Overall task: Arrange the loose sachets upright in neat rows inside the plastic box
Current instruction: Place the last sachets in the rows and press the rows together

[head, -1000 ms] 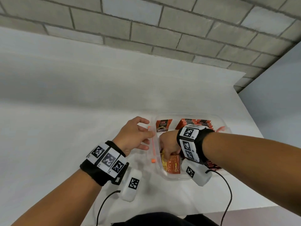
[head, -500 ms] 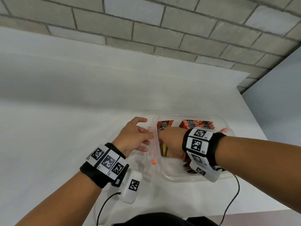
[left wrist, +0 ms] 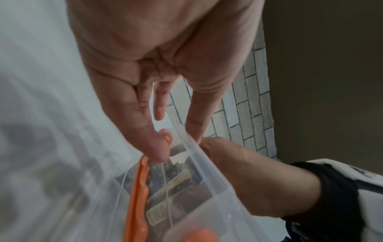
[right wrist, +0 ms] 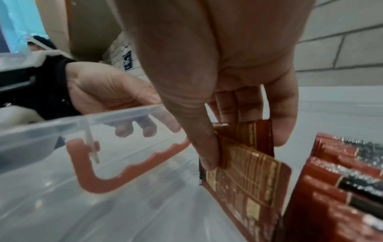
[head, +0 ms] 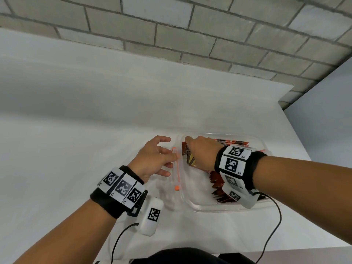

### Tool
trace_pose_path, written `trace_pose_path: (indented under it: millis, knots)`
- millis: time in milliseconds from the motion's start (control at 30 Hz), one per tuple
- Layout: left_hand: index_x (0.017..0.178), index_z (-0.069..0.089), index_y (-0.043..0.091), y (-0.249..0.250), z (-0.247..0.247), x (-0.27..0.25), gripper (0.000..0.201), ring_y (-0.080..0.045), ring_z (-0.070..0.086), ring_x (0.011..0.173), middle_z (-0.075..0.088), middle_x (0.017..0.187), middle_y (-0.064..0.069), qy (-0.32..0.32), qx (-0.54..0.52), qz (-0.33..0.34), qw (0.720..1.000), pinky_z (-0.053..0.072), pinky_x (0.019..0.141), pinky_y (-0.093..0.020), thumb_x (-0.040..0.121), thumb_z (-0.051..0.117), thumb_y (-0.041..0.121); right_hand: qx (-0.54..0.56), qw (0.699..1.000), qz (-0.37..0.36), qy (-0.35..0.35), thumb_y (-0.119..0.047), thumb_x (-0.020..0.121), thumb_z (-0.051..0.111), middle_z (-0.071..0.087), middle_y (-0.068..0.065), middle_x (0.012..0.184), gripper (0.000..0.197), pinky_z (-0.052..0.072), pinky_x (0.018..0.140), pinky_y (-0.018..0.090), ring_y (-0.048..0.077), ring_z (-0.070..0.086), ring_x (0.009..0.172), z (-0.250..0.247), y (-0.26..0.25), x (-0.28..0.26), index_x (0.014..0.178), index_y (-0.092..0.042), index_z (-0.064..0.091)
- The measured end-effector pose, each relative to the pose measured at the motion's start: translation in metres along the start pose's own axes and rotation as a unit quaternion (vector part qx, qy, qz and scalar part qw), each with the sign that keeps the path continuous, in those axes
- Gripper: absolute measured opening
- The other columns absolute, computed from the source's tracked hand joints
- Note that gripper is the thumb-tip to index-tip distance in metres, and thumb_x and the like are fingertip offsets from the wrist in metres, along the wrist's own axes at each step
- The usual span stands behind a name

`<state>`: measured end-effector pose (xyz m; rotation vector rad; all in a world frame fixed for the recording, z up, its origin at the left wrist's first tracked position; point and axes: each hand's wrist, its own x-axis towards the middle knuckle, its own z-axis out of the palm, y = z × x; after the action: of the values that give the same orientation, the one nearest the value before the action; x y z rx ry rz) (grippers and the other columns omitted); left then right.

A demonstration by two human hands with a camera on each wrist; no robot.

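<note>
The clear plastic box point(head: 219, 209) stands on the white table, its orange latch point(head: 177, 168) on the left wall. My left hand point(head: 158, 159) rests against that wall with straight fingers, one fingertip point(left wrist: 157, 150) touching the latch point(left wrist: 137, 188). My right hand point(head: 200, 149) reaches into the box's far left corner. Its thumb point(right wrist: 205, 147) and fingers pinch a few red and gold sachets point(right wrist: 248, 163), held upright. A row of upright sachets point(right wrist: 342, 180) stands just to their right. More sachets point(head: 217, 184) lie under my right wrist, partly hidden.
The white table point(head: 95, 149) stretches far to the left and back to a brick wall point(head: 190, 35). Its right edge point(head: 297, 134) runs close to the box. A cable point(head: 274, 225) hangs from my right wrist over the front edge.
My right hand has moved from the near side of the box to its far left corner, carrying the sachets. The left hand has stayed on the box's left wall.
</note>
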<state>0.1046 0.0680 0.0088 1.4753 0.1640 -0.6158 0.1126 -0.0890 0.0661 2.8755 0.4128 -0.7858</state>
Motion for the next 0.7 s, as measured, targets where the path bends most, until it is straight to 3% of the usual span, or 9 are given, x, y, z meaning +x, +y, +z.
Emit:
trace_pose_path:
  millis: [133,233,333,400,433,533,700]
  knots:
    - [0.124,0.050,0.022,0.000,0.000,0.000,0.051,-0.018,0.063,0.068,0.061,0.097,-0.008,-0.001,-0.001,0.002,1.000,0.054,0.055,-0.032,0.081,0.075,0.012,0.032,0.999,0.007,-0.014,-0.005,0.089,0.053,0.044,0.003,0.078,0.027,0.026,0.048,0.024,0.015,0.039,0.062,-0.003,0.002,0.007,0.115,-0.007,0.045]
    - [0.124,0.051,0.021,-0.001,0.000,0.000,0.051,-0.018,0.062,0.067,0.061,0.096,-0.008,-0.002,-0.001,0.006,1.000,0.054,0.054,-0.032,0.081,0.076,0.013,0.011,1.000,0.011,-0.007,-0.006,0.091,0.049,0.037,-0.002,0.072,0.005,0.023,0.046,0.021,0.014,0.036,0.058,-0.003,0.000,0.009,0.090,-0.011,0.050]
    - [0.122,0.052,0.022,-0.003,-0.001,0.000,0.050,-0.018,0.062,0.068,0.062,0.096,-0.008,0.002,0.004,0.009,1.000,0.055,0.055,-0.031,0.079,0.077,0.015,-0.001,1.000,0.021,0.004,-0.003,0.089,0.050,0.035,0.001,0.066,0.029,0.024,0.044,0.022,0.012,0.034,0.053,-0.001,-0.001,0.013,0.064,-0.012,0.037]
    - [0.120,0.054,0.025,-0.003,0.000,0.001,0.049,-0.017,0.063,0.075,0.063,0.101,-0.006,0.018,0.028,0.020,0.999,0.055,0.058,-0.031,0.078,0.079,0.020,0.017,0.999,0.019,0.022,-0.008,0.088,0.055,0.049,0.004,0.072,0.019,0.030,0.046,0.023,0.016,0.045,0.058,-0.005,0.003,0.011,0.070,-0.010,0.050]
    - [0.118,0.055,0.028,-0.003,0.000,0.001,0.048,-0.015,0.063,0.080,0.063,0.103,-0.005,0.032,0.045,0.030,0.998,0.054,0.061,-0.030,0.077,0.079,0.024,0.037,0.999,0.009,0.039,-0.011,0.087,0.058,0.055,0.006,0.081,0.008,0.036,0.050,0.024,0.019,0.052,0.066,-0.008,0.007,0.008,0.081,-0.007,0.060]
    - [0.113,0.058,0.032,0.003,0.001,0.000,0.038,-0.012,0.061,0.092,0.064,0.107,-0.001,0.072,0.069,0.054,0.994,0.045,0.070,-0.025,0.079,0.075,0.033,0.124,0.989,0.005,0.077,-0.017,0.086,0.065,0.050,0.005,0.096,0.020,0.039,0.065,0.025,0.019,0.051,0.083,-0.017,0.024,-0.009,0.103,-0.008,0.067]
    - [0.108,0.062,0.029,0.032,0.012,-0.006,0.023,-0.006,0.055,0.083,0.061,0.101,0.004,0.072,0.077,0.128,0.986,0.039,0.067,-0.021,0.086,0.066,0.032,0.265,0.958,0.000,0.110,-0.027,0.088,0.066,0.065,-0.001,0.094,0.014,0.043,0.060,0.013,0.011,0.058,0.077,-0.023,0.063,-0.049,0.098,-0.017,0.062]
